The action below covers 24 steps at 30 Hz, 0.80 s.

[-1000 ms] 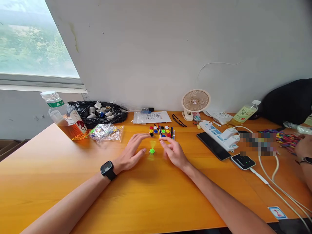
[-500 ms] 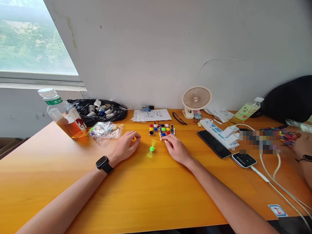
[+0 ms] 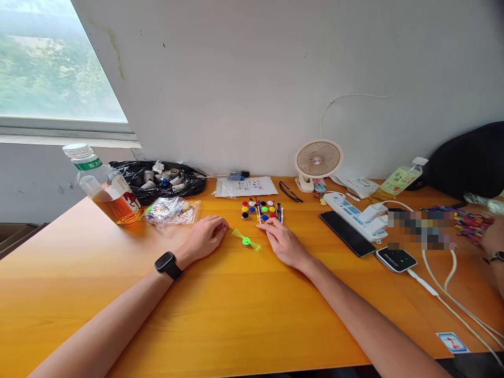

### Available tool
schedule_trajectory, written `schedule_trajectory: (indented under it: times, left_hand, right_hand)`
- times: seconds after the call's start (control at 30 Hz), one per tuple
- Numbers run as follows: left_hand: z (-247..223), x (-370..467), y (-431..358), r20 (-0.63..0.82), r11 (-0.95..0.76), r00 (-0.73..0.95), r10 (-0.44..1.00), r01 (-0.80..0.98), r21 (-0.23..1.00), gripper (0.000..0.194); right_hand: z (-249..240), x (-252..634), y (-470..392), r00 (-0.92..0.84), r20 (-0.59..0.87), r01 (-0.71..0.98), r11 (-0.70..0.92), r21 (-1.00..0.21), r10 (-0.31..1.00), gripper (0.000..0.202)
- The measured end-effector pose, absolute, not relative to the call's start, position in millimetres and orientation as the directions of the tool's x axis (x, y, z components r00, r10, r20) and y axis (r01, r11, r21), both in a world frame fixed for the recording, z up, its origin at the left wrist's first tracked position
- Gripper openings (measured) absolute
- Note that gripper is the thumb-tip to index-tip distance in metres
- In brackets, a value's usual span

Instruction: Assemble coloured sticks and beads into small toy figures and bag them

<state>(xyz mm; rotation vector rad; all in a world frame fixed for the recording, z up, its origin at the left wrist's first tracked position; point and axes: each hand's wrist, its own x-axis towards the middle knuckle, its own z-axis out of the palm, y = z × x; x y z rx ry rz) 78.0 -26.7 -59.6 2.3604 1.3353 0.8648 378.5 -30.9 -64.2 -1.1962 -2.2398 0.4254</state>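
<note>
A green spinning top (image 3: pixel 246 241) with two blades, blurred by motion, turns on the table between my hands. Left of it, my left hand (image 3: pixel 205 237) rests on the wood with loosely curled fingers and nothing in it; a black watch is on that wrist. My right hand (image 3: pixel 284 244) lies to the top's right, index finger stretched toward the small parts, holding nothing that I can see. Just beyond it are several coloured round pieces (image 3: pixel 252 209) and thin sticks (image 3: pixel 279 211) in a group. Neither hand touches the top.
To the left stand a tea bottle (image 3: pixel 114 202), a clear plastic packet (image 3: pixel 171 210) and a black bag (image 3: pixel 189 184). A small fan (image 3: pixel 318 159), phone (image 3: pixel 346 233), power strip (image 3: pixel 350 212) and cables are on the right. Another person's arm (image 3: pixel 494 241) shows at the far right.
The top's blades have turned to a different angle and look less smeared. My left fingers have curled in slightly, while my right hand has barely shifted.
</note>
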Motion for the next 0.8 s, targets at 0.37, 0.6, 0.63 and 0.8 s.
schedule_trajectory:
  times: [0.37,0.6,0.63,0.8]
  left_hand:
    - [-59.7,78.7,-26.7,0.372,-0.56,0.421,0.827,0.674,0.482,0.016]
    - [-59.4,78.9,-27.3,0.358,-0.557,0.428,0.83,0.678,0.48,0.017]
    - [-59.5,79.0,-27.3,0.358,-0.557,0.428,0.83,0.679,0.478,0.018]
    - [-60.2,78.8,-27.1,0.363,-0.557,0.425,0.829,0.674,0.485,0.018]
  right_hand:
    - [-64.6,377.0,-29.8,-0.464,0.367,0.633,0.592,-0.499,0.806,0.037]
    - [-66.9,378.1,-28.5,-0.476,0.354,0.642,0.593,-0.487,0.805,0.039]
    - [-68.0,378.7,-27.9,-0.473,0.361,0.638,0.595,-0.488,0.804,0.041]
    - [-73.2,380.4,-24.1,-0.453,0.39,0.618,0.598,-0.51,0.802,0.044]
